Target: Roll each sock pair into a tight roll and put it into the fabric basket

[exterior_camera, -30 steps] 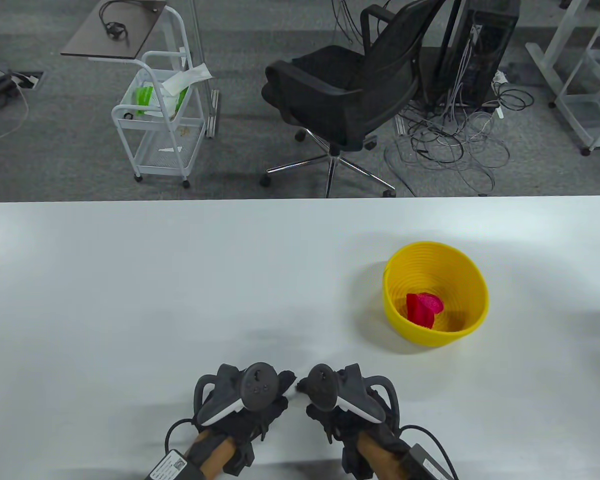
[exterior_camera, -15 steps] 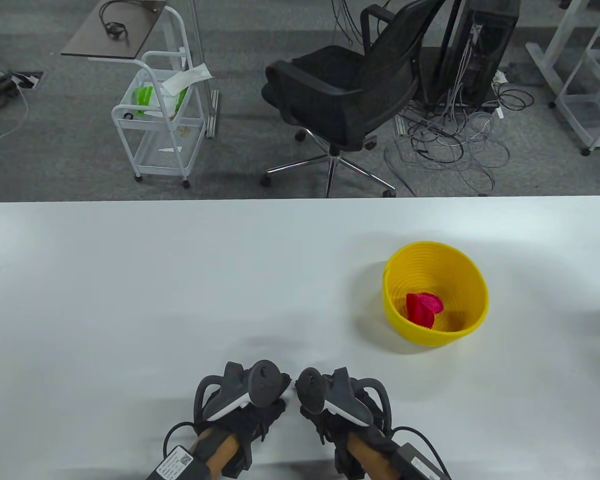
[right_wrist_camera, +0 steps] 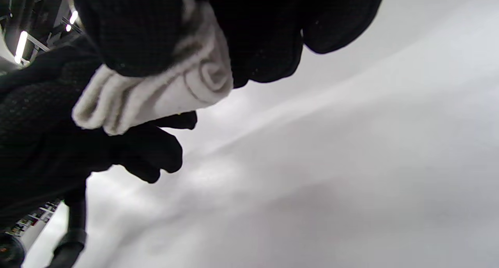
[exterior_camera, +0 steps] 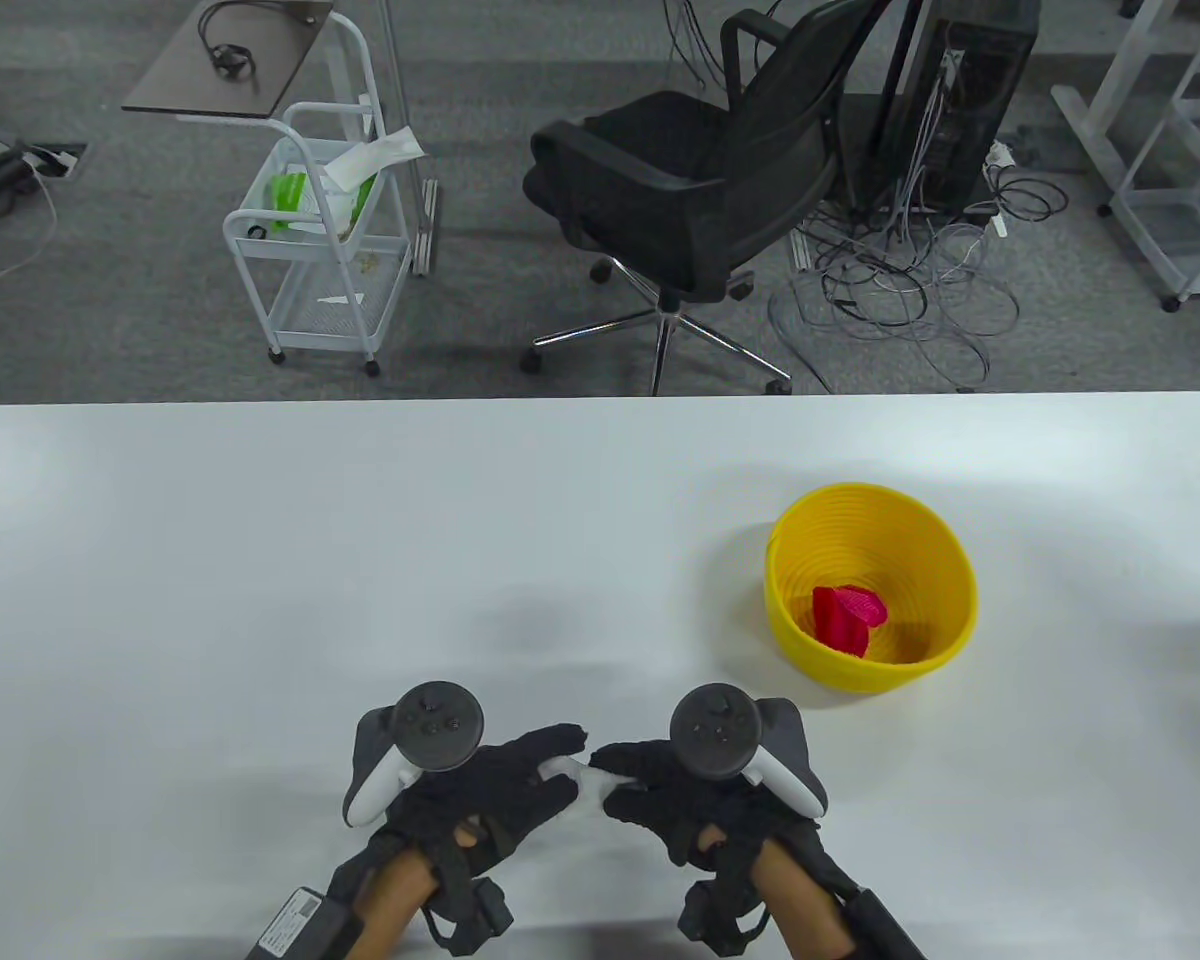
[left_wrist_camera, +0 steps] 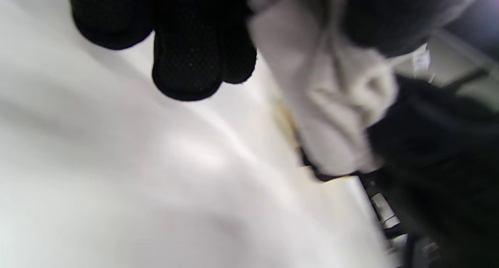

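A small white sock roll [exterior_camera: 572, 772] sits between my two hands just above the table's near edge. My left hand [exterior_camera: 550, 768] grips its left end and my right hand [exterior_camera: 612, 776] grips its right end, fingertips nearly meeting. In the right wrist view the white sock roll [right_wrist_camera: 163, 90] shows a spiral end, pinched under my right fingers [right_wrist_camera: 265, 38]. Seen from the left wrist, the white sock roll [left_wrist_camera: 335, 100] is blurred beside my left fingers [left_wrist_camera: 187, 65]. The yellow fabric basket [exterior_camera: 945, 575] stands to the right, holding a red sock roll [exterior_camera: 845, 615].
The white table [exterior_camera: 360, 560] stretches wide to the left and behind my hands. Beyond its far edge stand a black office chair [exterior_camera: 690, 190], a white cart [exterior_camera: 315, 250] and a tangle of cables [exterior_camera: 900, 290] on the floor.
Both hands have turned palm down and their trackers have swung apart. The white sock roll now shows between the fingertips. The basket and the red roll have not moved.
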Demonstrator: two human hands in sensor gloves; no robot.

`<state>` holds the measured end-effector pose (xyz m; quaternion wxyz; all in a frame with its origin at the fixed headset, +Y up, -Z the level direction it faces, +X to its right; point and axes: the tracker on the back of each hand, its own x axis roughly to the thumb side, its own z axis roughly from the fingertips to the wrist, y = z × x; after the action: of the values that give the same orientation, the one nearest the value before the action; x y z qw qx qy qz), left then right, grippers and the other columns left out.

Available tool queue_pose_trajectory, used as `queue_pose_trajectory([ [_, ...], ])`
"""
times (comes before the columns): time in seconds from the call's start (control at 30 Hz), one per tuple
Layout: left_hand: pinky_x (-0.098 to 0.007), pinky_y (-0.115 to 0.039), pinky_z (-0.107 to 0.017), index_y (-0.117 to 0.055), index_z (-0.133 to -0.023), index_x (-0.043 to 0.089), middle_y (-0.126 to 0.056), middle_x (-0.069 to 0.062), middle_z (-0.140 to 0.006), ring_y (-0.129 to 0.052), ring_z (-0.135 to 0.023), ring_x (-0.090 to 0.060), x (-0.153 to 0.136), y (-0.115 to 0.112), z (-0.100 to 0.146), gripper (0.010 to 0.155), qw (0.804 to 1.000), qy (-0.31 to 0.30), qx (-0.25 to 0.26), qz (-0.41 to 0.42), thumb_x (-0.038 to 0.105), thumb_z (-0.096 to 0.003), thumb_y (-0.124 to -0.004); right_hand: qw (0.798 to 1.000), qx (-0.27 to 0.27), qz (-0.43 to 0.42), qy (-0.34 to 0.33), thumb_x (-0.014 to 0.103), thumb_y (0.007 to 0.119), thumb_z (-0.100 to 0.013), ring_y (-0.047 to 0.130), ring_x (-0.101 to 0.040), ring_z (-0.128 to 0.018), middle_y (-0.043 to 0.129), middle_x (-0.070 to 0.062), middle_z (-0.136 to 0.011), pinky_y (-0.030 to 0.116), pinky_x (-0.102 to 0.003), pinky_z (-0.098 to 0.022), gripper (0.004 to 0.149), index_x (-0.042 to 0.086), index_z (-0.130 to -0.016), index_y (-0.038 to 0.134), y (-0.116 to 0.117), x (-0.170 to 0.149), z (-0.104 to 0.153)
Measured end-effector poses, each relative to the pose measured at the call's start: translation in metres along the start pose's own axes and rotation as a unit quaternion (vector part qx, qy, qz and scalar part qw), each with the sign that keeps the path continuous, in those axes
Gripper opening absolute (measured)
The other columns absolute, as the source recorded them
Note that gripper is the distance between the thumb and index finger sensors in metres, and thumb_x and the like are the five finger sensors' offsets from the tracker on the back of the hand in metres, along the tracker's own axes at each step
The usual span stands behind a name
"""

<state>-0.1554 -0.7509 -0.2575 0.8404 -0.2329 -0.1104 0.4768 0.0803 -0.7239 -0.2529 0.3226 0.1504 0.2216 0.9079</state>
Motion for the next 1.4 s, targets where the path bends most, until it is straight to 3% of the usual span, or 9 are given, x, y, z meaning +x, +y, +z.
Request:
queue_pose_trajectory([
  [0.17,-0.046,-0.080,-0.043,-0.077,-0.089,0.036,-0.092,-0.008,-0.079,-0.102,-0.049,-0.021,0.003,0.006,0.002,0.052,1.000,0.004,0.026,0.011,0.049,-0.0385,-0.080,1.000,-0.018,0.012,-0.010,0.051,0.078,-0.040,0.088,-0.022,-0.085,0.084,0.001,-0.095,0.072,-0.052,-0.064,0.058,0.033,-0.094,0.070,-0.001,0.002,0.004],
  [0.27,-0.046,-0.080,-0.042,-0.079,-0.088,0.035,-0.093,-0.008,-0.077,-0.102,-0.046,-0.021,0.001,0.009,0.004,0.052,0.999,0.017,0.042,0.015,0.050,-0.0383,-0.080,0.994,-0.088,0.061,-0.022,0.050,0.074,-0.041,0.086,-0.021,-0.088,0.081,0.005,-0.098,0.070,-0.052,-0.065,0.051,0.039,-0.091,0.073,-0.009,0.008,0.011],
  [0.37,-0.046,-0.080,-0.041,-0.080,-0.088,0.034,-0.094,-0.008,-0.075,-0.102,-0.045,-0.021,-0.001,0.011,0.005,0.052,0.998,0.026,0.049,0.019,0.050,-0.0383,-0.080,0.985,-0.135,0.102,-0.032,0.049,0.077,-0.040,0.088,-0.018,-0.086,0.085,0.009,-0.094,0.070,-0.051,-0.066,0.047,0.041,-0.086,0.079,-0.011,0.013,0.016],
  [0.53,-0.046,-0.081,-0.041,-0.080,-0.087,0.034,-0.095,-0.008,-0.075,-0.102,-0.045,-0.021,-0.002,0.011,0.006,0.052,0.998,0.037,0.047,0.032,0.050,-0.0383,-0.080,0.972,-0.154,0.172,-0.041,0.047,0.084,-0.038,0.091,-0.015,-0.083,0.090,0.012,-0.089,0.071,-0.051,-0.067,0.045,0.042,-0.083,0.082,-0.005,0.022,0.018],
  [0.7,-0.045,-0.081,-0.040,-0.081,-0.087,0.028,-0.095,-0.010,-0.073,-0.102,-0.043,-0.020,-0.002,0.009,0.006,0.053,0.997,0.042,0.036,0.057,0.049,-0.0382,-0.081,0.966,-0.149,0.206,-0.038,0.046,0.086,-0.037,0.093,-0.015,-0.080,0.092,0.009,-0.086,0.072,-0.051,-0.066,0.048,0.037,-0.084,0.083,0.003,0.026,0.016],
  [0.9,-0.046,-0.081,-0.039,-0.081,-0.087,0.025,-0.096,-0.010,-0.072,-0.103,-0.042,-0.021,-0.002,0.007,0.006,0.054,0.997,0.043,0.029,0.052,0.049,-0.0384,-0.080,0.961,-0.158,0.227,-0.023,0.046,0.077,-0.040,0.097,-0.014,-0.073,0.097,0.008,-0.079,0.073,-0.050,-0.064,0.043,0.033,-0.081,0.084,0.007,0.028,0.013],
  [1.07,-0.048,-0.078,-0.043,-0.081,-0.087,0.028,-0.093,-0.011,-0.076,-0.100,-0.046,-0.023,0.004,0.004,0.005,0.052,0.999,0.021,0.027,0.004,0.047,-0.0389,-0.081,0.984,-0.124,0.123,0.024,0.045,0.071,-0.043,0.098,-0.015,-0.069,0.097,0.007,-0.075,0.074,-0.051,-0.062,0.042,0.028,-0.080,0.083,0.001,0.011,0.004],
  [1.23,-0.048,-0.078,-0.044,-0.081,-0.088,0.030,-0.092,-0.011,-0.077,-0.100,-0.048,-0.024,0.009,0.001,0.004,0.051,0.999,0.007,0.023,-0.035,0.046,-0.0390,-0.080,0.990,-0.111,0.066,0.056,0.044,0.070,-0.043,0.099,-0.016,-0.065,0.098,0.006,-0.071,0.074,-0.052,-0.060,0.042,0.025,-0.078,0.084,-0.002,0.000,-0.001],
  [1.4,-0.048,-0.078,-0.043,-0.080,-0.088,0.029,-0.093,-0.011,-0.077,-0.100,-0.047,-0.024,0.006,0.003,0.006,0.052,0.998,0.016,0.038,-0.039,0.047,-0.0390,-0.079,0.995,-0.078,0.060,0.010,0.049,0.073,-0.041,0.094,-0.017,-0.077,0.093,0.005,-0.083,0.070,-0.053,-0.065,0.047,0.031,-0.084,0.080,0.001,0.001,0.003],
])
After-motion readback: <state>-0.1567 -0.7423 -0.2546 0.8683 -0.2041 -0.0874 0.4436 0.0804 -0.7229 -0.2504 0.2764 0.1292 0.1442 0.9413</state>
